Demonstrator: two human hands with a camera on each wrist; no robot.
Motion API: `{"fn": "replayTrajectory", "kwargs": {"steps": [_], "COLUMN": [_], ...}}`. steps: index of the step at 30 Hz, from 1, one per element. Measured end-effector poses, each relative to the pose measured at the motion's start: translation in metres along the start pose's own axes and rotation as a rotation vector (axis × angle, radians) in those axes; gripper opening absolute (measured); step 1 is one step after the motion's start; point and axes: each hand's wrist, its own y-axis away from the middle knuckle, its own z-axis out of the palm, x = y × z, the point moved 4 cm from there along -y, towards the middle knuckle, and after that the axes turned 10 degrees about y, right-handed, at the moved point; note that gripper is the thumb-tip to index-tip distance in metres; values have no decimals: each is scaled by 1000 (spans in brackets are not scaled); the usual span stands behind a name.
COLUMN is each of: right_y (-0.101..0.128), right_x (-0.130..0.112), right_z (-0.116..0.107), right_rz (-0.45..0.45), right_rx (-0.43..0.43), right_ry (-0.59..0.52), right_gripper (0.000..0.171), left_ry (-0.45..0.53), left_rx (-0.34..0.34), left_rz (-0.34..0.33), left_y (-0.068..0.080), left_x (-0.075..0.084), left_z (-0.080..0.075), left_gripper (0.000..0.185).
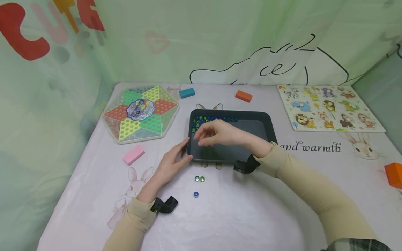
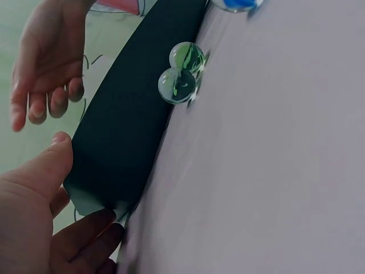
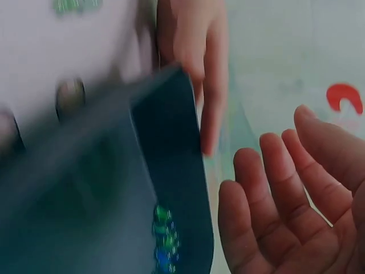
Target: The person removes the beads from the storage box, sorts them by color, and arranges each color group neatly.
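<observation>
A dark rectangular tray (image 1: pixel 226 157) lies on the table with several green and blue glass marbles (image 1: pixel 198 121) gathered at its back left corner and along its back wall. My left hand (image 1: pixel 169 162) rests against the tray's front left corner, its fingers along the side wall and its thumb near the rim. Over the tray's left half hovers my right hand (image 1: pixel 221 132), fingers loosely bent and holding nothing; the right wrist view shows its bare palm. It hides some marbles in the head view. Two greenish marbles (image 2: pixel 182 73) and a blue marble (image 1: pixel 196 194) sit on the table before the tray.
A Chinese checkers board (image 1: pixel 141 115) lies back left, an animal picture puzzle board (image 1: pixel 331 108) back right. Around them are a pink block (image 1: pixel 134 155), a blue block (image 1: pixel 187 92), an orange block (image 1: pixel 243 96) and another orange block (image 1: pixel 394 175) at the right edge.
</observation>
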Motion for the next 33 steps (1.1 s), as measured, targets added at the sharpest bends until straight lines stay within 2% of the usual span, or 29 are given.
{"fn": "replayTrajectory", "kwargs": {"steps": [6, 12, 17, 23, 33], "right_y": [-22, -42, -51, -58, -63], "right_x": [18, 41, 53, 66, 72], "right_z": [-18, -26, -23, -16, -11], "right_rz": [56, 103, 107, 141, 143], "right_rx": [30, 59, 51, 56, 64], "right_ry": [33, 82, 108, 200, 265], "right_gripper": [26, 25, 24, 20, 17], "left_ry": [-1, -10, -20, -15, -18], "left_rx": [3, 6, 1, -5, -5], "left_rz": [16, 20, 10, 0, 3], "left_y": [-1, -1, -2, -2, -1], "left_x": [0, 1, 1, 1, 2], "left_z": [-1, -1, -1, 0, -1], "left_gripper": [61, 60, 61, 63, 62]}}
